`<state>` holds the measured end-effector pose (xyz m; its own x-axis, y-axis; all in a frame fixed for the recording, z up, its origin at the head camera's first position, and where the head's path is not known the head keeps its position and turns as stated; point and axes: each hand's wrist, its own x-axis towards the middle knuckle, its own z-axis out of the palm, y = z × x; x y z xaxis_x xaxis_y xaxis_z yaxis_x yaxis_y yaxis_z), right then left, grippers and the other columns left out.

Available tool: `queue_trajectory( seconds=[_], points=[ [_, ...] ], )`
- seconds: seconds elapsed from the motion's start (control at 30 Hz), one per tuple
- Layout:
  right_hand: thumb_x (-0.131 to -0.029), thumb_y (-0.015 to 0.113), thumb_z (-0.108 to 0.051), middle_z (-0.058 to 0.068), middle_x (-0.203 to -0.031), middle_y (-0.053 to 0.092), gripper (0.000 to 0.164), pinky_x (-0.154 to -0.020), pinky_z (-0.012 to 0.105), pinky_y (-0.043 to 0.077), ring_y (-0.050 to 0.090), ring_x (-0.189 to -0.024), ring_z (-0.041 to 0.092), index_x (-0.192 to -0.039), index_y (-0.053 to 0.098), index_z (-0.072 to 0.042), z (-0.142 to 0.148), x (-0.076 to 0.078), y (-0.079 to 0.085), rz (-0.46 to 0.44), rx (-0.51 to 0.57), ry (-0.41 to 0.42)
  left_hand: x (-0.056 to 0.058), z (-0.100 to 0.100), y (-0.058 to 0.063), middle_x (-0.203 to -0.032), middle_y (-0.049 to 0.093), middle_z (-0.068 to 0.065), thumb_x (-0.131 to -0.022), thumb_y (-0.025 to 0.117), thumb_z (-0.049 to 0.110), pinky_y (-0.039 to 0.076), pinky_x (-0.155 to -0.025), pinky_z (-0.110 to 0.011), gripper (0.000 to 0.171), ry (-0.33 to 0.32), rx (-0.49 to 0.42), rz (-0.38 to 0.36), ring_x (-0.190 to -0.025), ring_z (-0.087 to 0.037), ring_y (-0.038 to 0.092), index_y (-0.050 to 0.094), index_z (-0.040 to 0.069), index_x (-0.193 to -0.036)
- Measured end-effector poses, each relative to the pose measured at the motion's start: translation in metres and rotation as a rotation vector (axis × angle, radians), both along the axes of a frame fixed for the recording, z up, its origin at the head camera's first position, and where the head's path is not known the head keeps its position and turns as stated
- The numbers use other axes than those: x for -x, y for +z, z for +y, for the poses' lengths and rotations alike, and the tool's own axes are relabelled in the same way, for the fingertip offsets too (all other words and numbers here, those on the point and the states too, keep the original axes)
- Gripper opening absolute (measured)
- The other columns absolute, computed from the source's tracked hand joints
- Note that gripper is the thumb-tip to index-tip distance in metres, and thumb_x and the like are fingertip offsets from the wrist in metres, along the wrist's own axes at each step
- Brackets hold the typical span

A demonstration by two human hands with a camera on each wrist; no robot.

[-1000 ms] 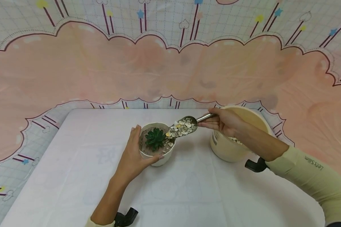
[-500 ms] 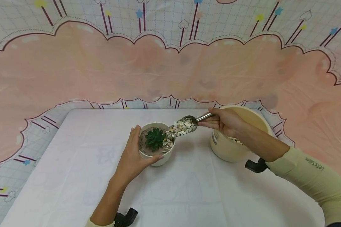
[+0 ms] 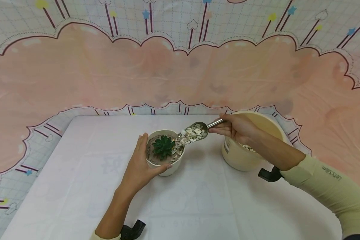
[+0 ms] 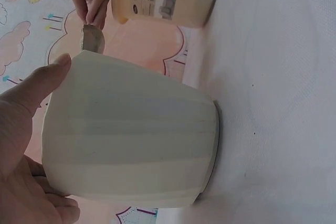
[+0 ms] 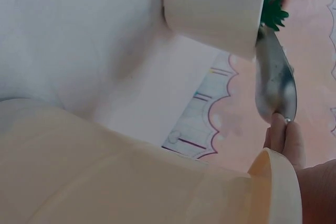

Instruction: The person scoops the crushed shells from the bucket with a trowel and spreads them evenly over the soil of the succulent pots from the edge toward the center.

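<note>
The right hand (image 3: pixel 239 128) is gripping the scoop (image 5: pixel 275 77), the left hand (image 3: pixel 140 169) is clasping the pot (image 4: pixel 131 129), and heaped stones (image 3: pixel 194 133) are likely risking tabletop (image 3: pixel 198 200) spillage through over-tilting.

Patterned backdrop (image 3: pixel 156 76) — white table (image 3: pixel 75 166)

Light's dim & diffuse w/ soft shadows on tbl (image 3: pixel 198 200), glint on scoop (image 5: pixel 274 80), wrist pics slightly hazy.

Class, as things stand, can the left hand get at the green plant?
Probably yes, on loosening its grip: the left hand holds the white pot, the green plant looks uncovered, and the metal scoop reaches only the pot's right side.
</note>
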<state>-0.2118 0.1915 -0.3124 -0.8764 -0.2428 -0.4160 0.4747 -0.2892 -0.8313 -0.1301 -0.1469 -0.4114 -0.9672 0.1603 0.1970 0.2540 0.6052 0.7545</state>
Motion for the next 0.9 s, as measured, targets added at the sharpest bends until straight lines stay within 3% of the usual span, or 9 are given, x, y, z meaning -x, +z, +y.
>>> queue_trajectory(
  seconds=[0.53, 0.67, 0.77, 0.9],
  points=[
    [-0.116, 0.039, -0.016, 0.026, -0.098, 0.076, 0.030, -0.088, 0.033, 0.059, 0.078, -0.090, 0.032, -0.119, 0.055, 0.010, -0.002, 0.003, 0.003, 0.030, -0.020, -0.015, 0.009, -0.006, 0.000, -0.171, 0.021, -0.021, -0.076, 0.096, 0.037, 0.027, -0.120, -0.064, 0.122, -0.043, -0.016, 0.026, -0.159, -0.038, 0.016, 0.023, -0.001, -0.165],
    [-0.116, 0.039, -0.015, 0.026, -0.096, 0.076, 0.028, -0.088, 0.034, 0.059, 0.078, -0.088, 0.033, -0.118, 0.054, 0.008, -0.003, 0.004, 0.004, 0.030, -0.020, -0.034, 0.009, -0.006, 0.001, -0.172, 0.019, -0.021, -0.078, 0.096, 0.033, 0.025, -0.120, -0.065, 0.121, -0.058, -0.036, 0.029, -0.159, -0.039, 0.012, 0.021, -0.002, -0.166],
    [-0.116, 0.040, -0.014, 0.026, -0.096, 0.076, 0.026, -0.088, 0.034, 0.059, 0.078, -0.088, 0.033, -0.117, 0.054, 0.008, -0.003, 0.004, 0.004, 0.026, -0.018, -0.042, 0.005, -0.003, 0.001, -0.173, 0.014, -0.020, -0.077, 0.096, 0.034, 0.021, -0.122, -0.065, 0.125, -0.035, -0.052, 0.028, -0.160, -0.037, 0.006, 0.017, -0.001, -0.167],
    [-0.116, 0.040, -0.014, 0.026, -0.095, 0.076, 0.026, -0.088, 0.035, 0.059, 0.078, -0.088, 0.033, -0.117, 0.054, 0.007, -0.004, 0.005, 0.004, 0.022, -0.018, -0.043, -0.002, 0.006, -0.002, -0.174, 0.010, -0.017, -0.074, 0.097, 0.040, 0.019, -0.123, -0.064, 0.133, 0.046, -0.052, 0.031, -0.161, -0.034, -0.001, 0.011, 0.002, -0.168]
  ],
)
